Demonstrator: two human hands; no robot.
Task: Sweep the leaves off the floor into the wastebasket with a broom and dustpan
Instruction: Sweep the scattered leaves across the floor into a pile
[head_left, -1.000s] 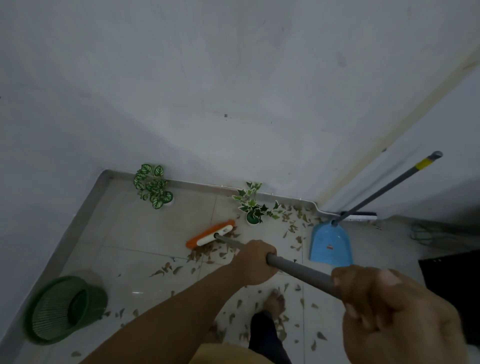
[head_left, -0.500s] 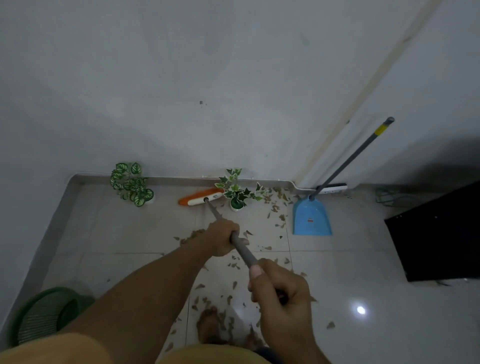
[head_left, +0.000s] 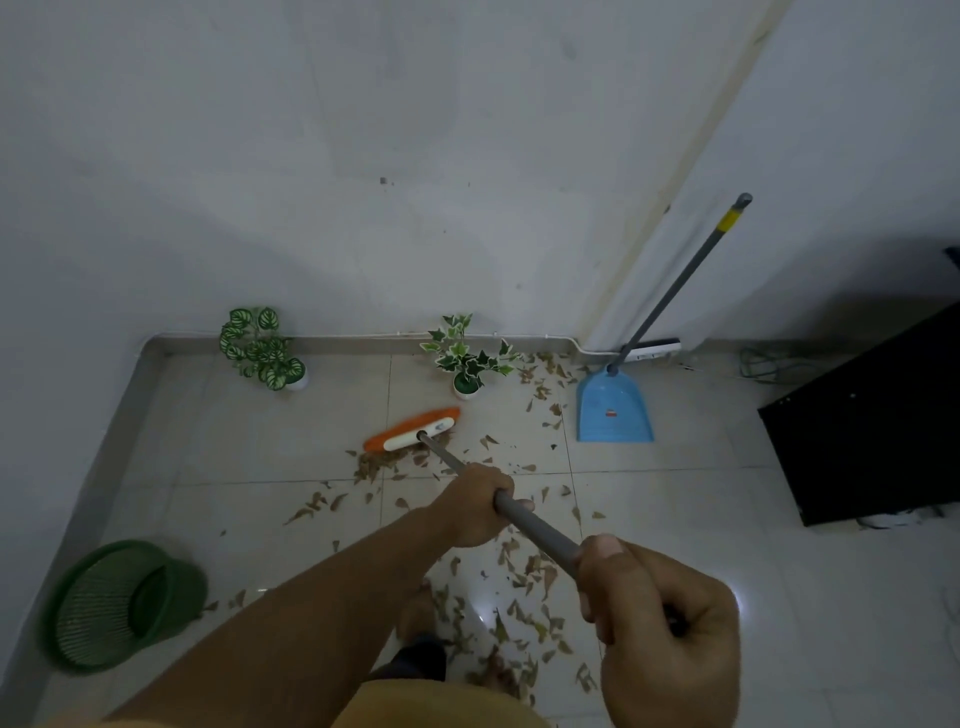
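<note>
Pale tiled floor (head_left: 701, 545) in a dim corner, grey walls at 12 and 1 o'clock. Dry brown leaves (head_left: 524, 577) scattered from the wall base at 12 down to 6, thickest round the person's bare feet.

Both hands on the broom (head_left: 415, 430): left hand (head_left: 475, 506) wraps the grey shaft approx mid-length, right hand (head_left: 660, 618) wraps it nearer the top end at 5 o'clock. Each grip is closed round the shaft. Orange-and-white head sits on the floor at 12, a small heap of leaves touching its near edge.

Blue dustpan (head_left: 613, 410) stands at 1 o'clock, long handle leaning on the wall, untouched. Green wastebasket (head_left: 124, 603) lies tipped on its side at 8 o'clock, well apart from the pan.

Handling, as judged: leaves look v. light, brittle, curled, so short low strokes w/ light pressure; hard flicks would likely scatter or crumble them. Shaft looks stiff and smooth, so two spaced hands, as now, should give best control. Tiles look glossy, so the pan may slide; hold its handle low and press the lip down. Basket likely light, needs righting before tipping leaves in.

Two small potted plants (head_left: 262, 348) sit by the wall at 11 and 12, easy to knock; black cabinet (head_left: 872, 415) at 3.
</note>
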